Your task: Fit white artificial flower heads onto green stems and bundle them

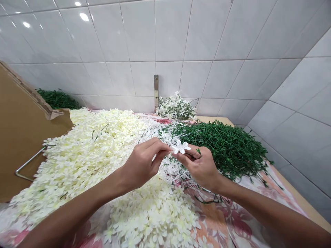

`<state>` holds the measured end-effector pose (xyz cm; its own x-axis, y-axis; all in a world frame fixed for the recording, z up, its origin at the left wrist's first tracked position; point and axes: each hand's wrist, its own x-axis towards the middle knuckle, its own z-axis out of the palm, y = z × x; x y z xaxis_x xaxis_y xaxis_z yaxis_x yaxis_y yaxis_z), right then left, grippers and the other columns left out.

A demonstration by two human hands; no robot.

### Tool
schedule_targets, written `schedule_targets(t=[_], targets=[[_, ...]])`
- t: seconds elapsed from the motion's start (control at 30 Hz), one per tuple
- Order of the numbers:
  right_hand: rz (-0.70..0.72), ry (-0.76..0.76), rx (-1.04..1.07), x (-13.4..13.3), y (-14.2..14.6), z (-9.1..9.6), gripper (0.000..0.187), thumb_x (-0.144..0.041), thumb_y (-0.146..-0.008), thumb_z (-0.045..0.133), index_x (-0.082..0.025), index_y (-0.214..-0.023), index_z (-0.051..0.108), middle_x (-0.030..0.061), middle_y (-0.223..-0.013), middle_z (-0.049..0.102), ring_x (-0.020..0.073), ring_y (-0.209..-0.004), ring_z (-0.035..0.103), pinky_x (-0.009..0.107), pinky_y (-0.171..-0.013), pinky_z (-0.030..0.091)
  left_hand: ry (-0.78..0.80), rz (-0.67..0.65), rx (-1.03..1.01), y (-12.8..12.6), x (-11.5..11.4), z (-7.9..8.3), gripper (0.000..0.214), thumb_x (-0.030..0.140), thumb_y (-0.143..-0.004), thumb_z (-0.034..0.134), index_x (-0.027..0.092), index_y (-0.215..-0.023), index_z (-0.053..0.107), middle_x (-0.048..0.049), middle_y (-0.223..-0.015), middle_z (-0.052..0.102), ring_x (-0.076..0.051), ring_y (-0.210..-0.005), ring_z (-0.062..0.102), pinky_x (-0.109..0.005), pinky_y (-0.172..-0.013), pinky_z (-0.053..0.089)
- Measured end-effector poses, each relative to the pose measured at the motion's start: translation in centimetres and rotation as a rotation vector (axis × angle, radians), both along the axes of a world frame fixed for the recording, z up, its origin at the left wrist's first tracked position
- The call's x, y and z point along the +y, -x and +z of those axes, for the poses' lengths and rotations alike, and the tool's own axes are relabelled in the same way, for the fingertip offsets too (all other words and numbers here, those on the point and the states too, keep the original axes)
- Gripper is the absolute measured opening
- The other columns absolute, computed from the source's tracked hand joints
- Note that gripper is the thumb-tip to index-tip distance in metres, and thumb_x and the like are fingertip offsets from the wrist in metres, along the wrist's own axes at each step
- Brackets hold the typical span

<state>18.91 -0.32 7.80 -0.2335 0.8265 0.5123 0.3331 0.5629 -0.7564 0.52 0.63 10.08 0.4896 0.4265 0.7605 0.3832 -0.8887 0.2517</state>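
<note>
A small white artificial flower is held up between my two hands, its petals spread. My left hand is closed in a pinch at the flower's left edge. My right hand has its fingers curled round a green plastic stem, whose budded tip pokes out above the knuckles. Where stem and flower meet is hidden by the fingers. Beneath my hands lie thin white plastic pieces. A heap of loose cream-white petals spreads to the left, and a smaller petal pile sits in front.
Green plastic stems are heaped on the right, with another green bunch at the back left. Finished-looking white flowers stand by a metal bracket on the tiled wall. Cardboard rises at left. A floral cloth covers the table.
</note>
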Motion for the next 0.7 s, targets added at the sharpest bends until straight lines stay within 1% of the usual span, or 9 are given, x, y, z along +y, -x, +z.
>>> schedule_targets(t=[0.17, 0.27, 0.37, 0.4, 0.47, 0.5, 0.6, 0.63, 0.7], targets=[[-0.045, -0.041, -0.043, 0.2, 0.0, -0.4, 0.039, -0.031, -0.086, 0.057, -0.018, -0.057, 0.034, -0.0055, -0.053, 0.027, 0.0065, -0.049, 0.023, 0.023, -0.046, 0.019, 0.044, 0.019, -0.029, -0.5, -0.1, -0.6, 0.009, 0.010, -0.088, 0.050, 0.014, -0.086, 0.057, -0.0016, -0.070, 0.060, -0.009, -0.062, 0.054, -0.020, -0.056, 0.045], [-0.018, 0.003, -0.023, 0.1, 0.1, -0.2, 0.037, -0.035, -0.085, 0.059, -0.017, -0.059, 0.038, -0.0058, -0.053, 0.030, 0.0064, -0.049, 0.022, 0.022, -0.045, 0.019, 0.092, 0.041, -0.012, -0.6, -0.4, -0.5, 0.013, 0.013, -0.091, 0.046, 0.015, -0.085, 0.057, -0.0023, -0.071, 0.061, -0.010, -0.062, 0.054, -0.021, -0.057, 0.045], [-0.005, 0.051, 0.008, 0.0, 0.1, 0.1, 0.032, -0.037, -0.085, 0.059, -0.017, -0.064, 0.046, -0.0044, -0.056, 0.036, 0.0075, -0.051, 0.028, 0.022, -0.047, 0.024, 0.105, 0.082, -0.011, -0.5, -0.8, -0.1, 0.013, 0.024, -0.089, 0.052, 0.015, -0.096, 0.058, -0.0066, -0.086, 0.066, -0.015, -0.076, 0.060, -0.027, -0.067, 0.050], [-0.008, 0.059, 0.013, 0.0, 0.0, 0.1, 0.031, -0.038, -0.085, 0.059, -0.016, -0.065, 0.049, -0.0036, -0.057, 0.039, 0.0080, -0.053, 0.031, 0.023, -0.049, 0.026, 0.127, 0.105, -0.001, -0.4, -0.9, 0.1, 0.022, 0.029, -0.086, 0.057, 0.015, -0.104, 0.056, -0.0085, -0.095, 0.066, -0.017, -0.082, 0.061, -0.030, -0.072, 0.051], [-0.010, 0.071, 0.007, -0.1, 0.0, 0.2, 0.030, -0.039, -0.084, 0.059, -0.016, -0.067, 0.051, -0.0027, -0.058, 0.041, 0.0087, -0.054, 0.033, 0.023, -0.050, 0.027, 0.239, 0.134, 0.028, -0.4, -0.9, 0.4, 0.042, 0.035, -0.082, 0.063, 0.017, -0.118, 0.052, -0.0097, -0.108, 0.064, -0.018, -0.088, 0.061, -0.032, -0.075, 0.053], [-0.007, 0.080, 0.003, -0.1, 0.0, 0.2, 0.030, -0.040, -0.084, 0.060, -0.016, -0.067, 0.051, -0.0029, -0.058, 0.040, 0.0086, -0.053, 0.033, 0.023, -0.050, 0.027, 0.331, 0.125, 0.041, -0.4, -0.9, 0.6, 0.041, 0.036, -0.082, 0.063, 0.018, -0.117, 0.053, -0.0083, -0.106, 0.065, -0.017, -0.085, 0.062, -0.030, -0.072, 0.054], [0.014, 0.117, 0.014, -0.1, 0.0, 0.1, 0.029, -0.040, -0.083, 0.062, -0.016, -0.069, 0.052, -0.0037, -0.057, 0.039, 0.0083, -0.052, 0.031, 0.023, -0.048, 0.025, 0.637, 0.013, -0.012, -0.4, -0.4, 0.9, 0.018, 0.034, -0.085, 0.059, 0.018, -0.094, 0.064, -0.0026, -0.082, 0.068, -0.012, -0.070, 0.062, -0.022, -0.058, 0.052], [0.026, 0.133, 0.032, -0.1, 0.0, 0.1, 0.029, -0.040, -0.083, 0.062, -0.016, -0.071, 0.053, -0.0033, -0.059, 0.040, 0.0084, -0.053, 0.031, 0.023, -0.048, 0.026, 0.714, -0.031, -0.059, -0.3, -0.2, 1.0, 0.016, 0.032, -0.086, 0.059, 0.017, -0.086, 0.065, -0.0021, -0.077, 0.067, -0.011, -0.066, 0.062, -0.021, -0.057, 0.052], [0.053, 0.188, 0.082, -0.2, -0.1, 0.1, 0.028, -0.042, -0.084, 0.060, -0.016, -0.075, 0.053, -0.0023, -0.064, 0.044, 0.0087, -0.055, 0.034, 0.023, -0.050, 0.028, 0.800, -0.089, -0.157, -0.1, 0.2, 1.0, 0.015, 0.028, -0.085, 0.059, 0.014, -0.081, 0.065, -0.0028, -0.072, 0.066, -0.011, -0.063, 0.062, -0.022, -0.058, 0.054]])
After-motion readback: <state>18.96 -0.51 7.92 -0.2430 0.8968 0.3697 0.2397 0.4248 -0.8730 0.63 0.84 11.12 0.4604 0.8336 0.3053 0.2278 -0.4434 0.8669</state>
